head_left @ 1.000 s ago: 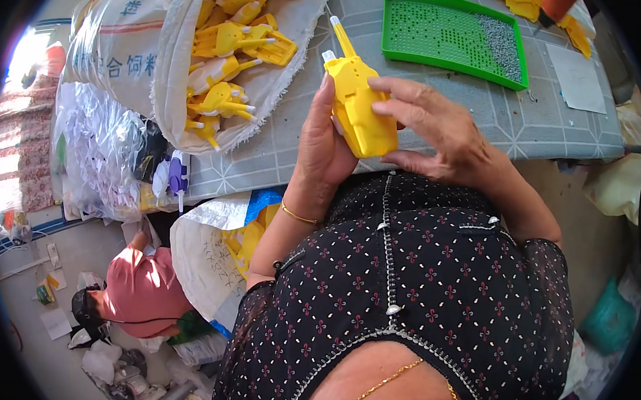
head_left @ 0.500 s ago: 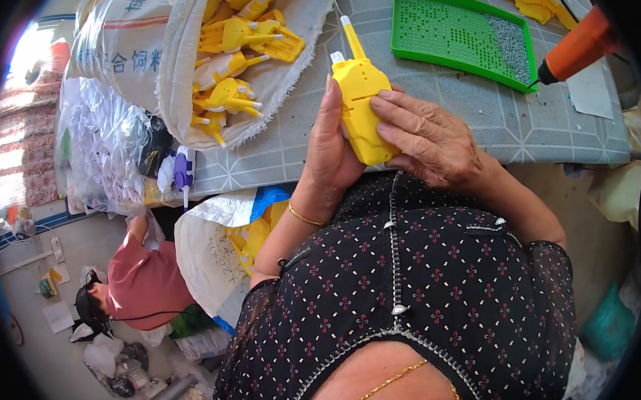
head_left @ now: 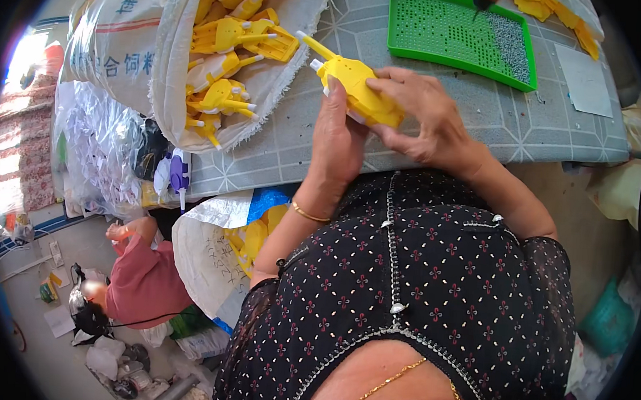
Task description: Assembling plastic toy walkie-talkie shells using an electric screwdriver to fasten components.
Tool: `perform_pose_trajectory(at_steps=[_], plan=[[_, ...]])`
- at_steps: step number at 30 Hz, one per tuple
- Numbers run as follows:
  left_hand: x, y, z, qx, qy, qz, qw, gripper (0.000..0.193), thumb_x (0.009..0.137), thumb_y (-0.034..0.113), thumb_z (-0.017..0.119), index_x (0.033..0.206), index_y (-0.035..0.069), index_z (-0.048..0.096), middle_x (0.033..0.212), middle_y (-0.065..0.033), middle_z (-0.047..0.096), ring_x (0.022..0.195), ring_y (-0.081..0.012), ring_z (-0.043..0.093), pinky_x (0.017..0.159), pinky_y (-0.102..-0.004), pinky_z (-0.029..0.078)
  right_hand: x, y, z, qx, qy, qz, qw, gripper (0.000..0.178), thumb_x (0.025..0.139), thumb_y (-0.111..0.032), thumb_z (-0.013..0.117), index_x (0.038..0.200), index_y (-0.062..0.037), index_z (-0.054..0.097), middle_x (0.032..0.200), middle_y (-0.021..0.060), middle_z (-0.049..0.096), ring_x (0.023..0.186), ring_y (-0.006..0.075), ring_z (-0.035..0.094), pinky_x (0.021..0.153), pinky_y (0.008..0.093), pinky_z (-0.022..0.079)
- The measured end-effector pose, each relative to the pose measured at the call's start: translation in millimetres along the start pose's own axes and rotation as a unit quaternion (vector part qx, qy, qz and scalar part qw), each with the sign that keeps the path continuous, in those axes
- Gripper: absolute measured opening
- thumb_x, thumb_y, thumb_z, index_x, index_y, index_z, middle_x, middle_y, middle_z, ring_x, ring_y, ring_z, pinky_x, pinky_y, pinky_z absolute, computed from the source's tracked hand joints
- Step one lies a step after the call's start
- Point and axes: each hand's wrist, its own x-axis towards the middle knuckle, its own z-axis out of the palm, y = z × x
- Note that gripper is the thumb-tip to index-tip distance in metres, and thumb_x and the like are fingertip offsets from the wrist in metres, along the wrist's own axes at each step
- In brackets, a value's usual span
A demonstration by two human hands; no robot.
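Note:
Both hands hold one yellow plastic casing [head_left: 354, 83] above the table's near edge. It is tilted, with a long white-tipped rod pointing up and left and a short white piece beside it. My left hand [head_left: 335, 140] grips it from the left and below, thumb up along its side. My right hand [head_left: 431, 119] closes on its right end, fingers over the top and thumb underneath. Beyond the hands lies a green perforated tray [head_left: 392, 42] holding small grey screws [head_left: 512, 47] toward its right end. A screwdriver tip [head_left: 484, 0] shows above the tray at the upper edge.
On the left, an open white woven sack [head_left: 172, 86] holds several similar yellow casings [head_left: 231, 33]. Another sack [head_left: 200, 245] with yellow parts stands below the table edge. Yellow pieces [head_left: 557, 17] and white paper [head_left: 583, 79] lie at the right. A person in pink [head_left: 145, 278] is at lower left.
The casing has tipped left and turned in my hands, its rod swinging toward the sack. My right hand has shifted its grip. The orange screwdriver has moved up and left, mostly out of view.

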Motion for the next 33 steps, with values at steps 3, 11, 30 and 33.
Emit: perform_pose_trajectory(at_steps=[3,11,30,33], plan=[[-3.7,43.9,-15.5,0.58,-0.039,-0.058,0.812,0.041,0.103,0.044,0.062,0.109,0.004,0.07,0.096,-0.0035,0.07,0.095,-0.021,0.068,0.085,-0.0381,0.052,-5.2,25.5,-17.0,0.138,-0.042,0.092,0.985,0.057,0.079,-0.009,0.081,0.132,-0.0054,0.062,0.139,0.0125,0.062,0.128,0.0284,0.059,0.111,0.0381,0.044],[33.7,18.3,-19.5,0.717,-0.221,0.388,0.535,0.079,0.083,0.048,0.08,0.141,0.002,0.052,0.138,-0.0197,0.055,0.126,-0.0385,0.053,0.108,-0.0502,0.039,-14.0,67.0,-20.7,0.124,-0.106,0.019,0.986,0.055,0.08,-0.005,0.079,0.132,-0.0049,0.062,0.14,0.013,0.061,0.128,0.028,0.059,0.11,0.0376,0.047],[32.6,-19.8,-23.3,0.74,-0.197,0.343,0.545,0.066,0.09,0.035,0.072,0.142,-0.001,0.052,0.137,-0.0182,0.056,0.127,-0.0387,0.052,0.108,-0.0491,0.038,17.9,94.6,-174.7,-0.031,0.469,0.124,0.874,0.053,0.093,-0.025,0.076,0.133,0.0024,0.056,0.111,0.0084,0.067,0.099,0.0148,0.067,0.086,0.0295,0.053],[36.1,-19.7,-21.9,0.727,-0.2,0.355,0.553,0.065,0.09,0.033,0.073,0.141,-0.001,0.053,0.137,-0.0181,0.057,0.126,-0.0391,0.053,0.107,-0.0491,0.039,36.9,80.4,-183.7,0.128,0.403,0.184,0.887,0.042,0.094,-0.02,0.073,0.125,0.0034,0.058,0.093,0.0066,0.068,0.08,0.014,0.067,0.071,0.0259,0.055]])
